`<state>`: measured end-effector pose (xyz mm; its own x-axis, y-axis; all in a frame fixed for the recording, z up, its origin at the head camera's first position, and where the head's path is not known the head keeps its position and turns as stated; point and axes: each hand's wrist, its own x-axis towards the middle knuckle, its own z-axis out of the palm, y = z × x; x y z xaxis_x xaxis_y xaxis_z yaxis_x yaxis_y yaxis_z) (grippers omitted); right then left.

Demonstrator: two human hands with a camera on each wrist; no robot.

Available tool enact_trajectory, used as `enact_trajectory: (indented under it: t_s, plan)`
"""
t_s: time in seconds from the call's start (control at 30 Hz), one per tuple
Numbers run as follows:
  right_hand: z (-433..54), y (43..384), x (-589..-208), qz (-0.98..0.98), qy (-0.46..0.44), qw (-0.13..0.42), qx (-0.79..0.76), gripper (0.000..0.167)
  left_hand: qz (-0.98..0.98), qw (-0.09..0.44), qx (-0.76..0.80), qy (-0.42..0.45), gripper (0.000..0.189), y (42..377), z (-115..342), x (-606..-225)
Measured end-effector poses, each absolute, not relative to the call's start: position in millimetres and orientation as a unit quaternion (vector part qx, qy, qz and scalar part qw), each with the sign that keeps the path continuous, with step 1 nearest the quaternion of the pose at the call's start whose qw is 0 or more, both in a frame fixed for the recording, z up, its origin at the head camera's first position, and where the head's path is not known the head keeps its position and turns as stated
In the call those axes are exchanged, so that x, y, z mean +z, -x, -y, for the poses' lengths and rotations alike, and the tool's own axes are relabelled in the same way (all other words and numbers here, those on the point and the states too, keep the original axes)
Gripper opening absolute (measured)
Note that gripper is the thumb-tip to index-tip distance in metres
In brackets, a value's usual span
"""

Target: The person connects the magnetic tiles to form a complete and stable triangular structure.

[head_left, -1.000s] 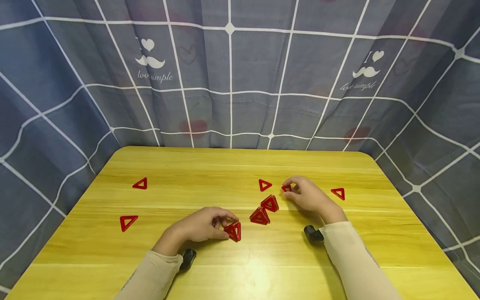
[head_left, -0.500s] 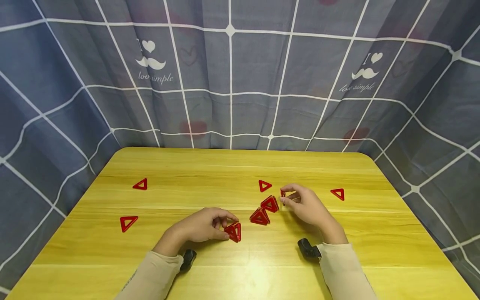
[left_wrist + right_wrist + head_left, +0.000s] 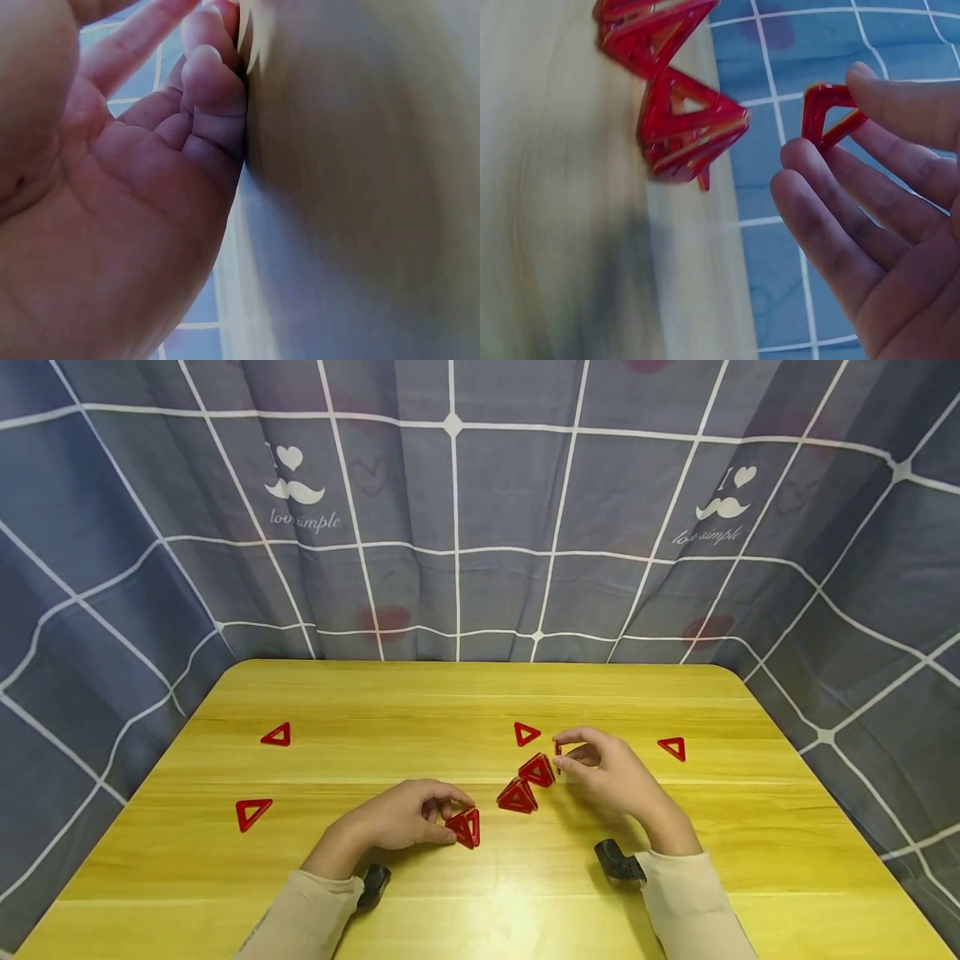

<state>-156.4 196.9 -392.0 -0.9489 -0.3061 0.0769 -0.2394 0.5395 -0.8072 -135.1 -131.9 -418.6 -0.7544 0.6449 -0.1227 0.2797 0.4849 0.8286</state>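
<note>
In the head view my left hand (image 3: 408,814) rests low on the table, thumb and fingers at either side of a small pyramid of red triangular tiles (image 3: 465,828). The left wrist view shows only the palm and curled fingers, with that pyramid out of sight. My right hand (image 3: 618,777) pinches a single red triangular tile (image 3: 823,112) between thumb and fingers, held up off the table and seen nearly edge-on from above. Just left of it stand two red pyramids, the farther one (image 3: 537,769) touching the nearer one (image 3: 517,796) at a corner.
Loose red triangles lie flat: one behind the pyramids (image 3: 527,733), one at the right (image 3: 672,748), and two at the left, a far one (image 3: 277,734) and a near one (image 3: 252,813). A grey checked curtain (image 3: 495,527) surrounds the wooden table (image 3: 375,710).
My right hand has lifted a tile from the table, turned it upright and brought it left, closer to the farther pyramid. The left hand stays at its pyramid. The head view shifts slightly.
</note>
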Motion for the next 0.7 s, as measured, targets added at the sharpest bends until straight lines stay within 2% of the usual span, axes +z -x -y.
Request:
enact_trajectory:
  t_s: [0.3,0.7]
  plan:
    - [-175.6,146.4,-383.3,-0.848,0.226,0.056,-0.477,0.03,-0.833,0.215,0.436,-0.265,0.032,134.4,131.8,-415.6]
    - [-139.9,136.4,-387.1,-0.823,0.282,0.12,-0.478,0.025,-0.834,0.202,0.434,-0.274,0.016,134.7,133.2,-418.2]
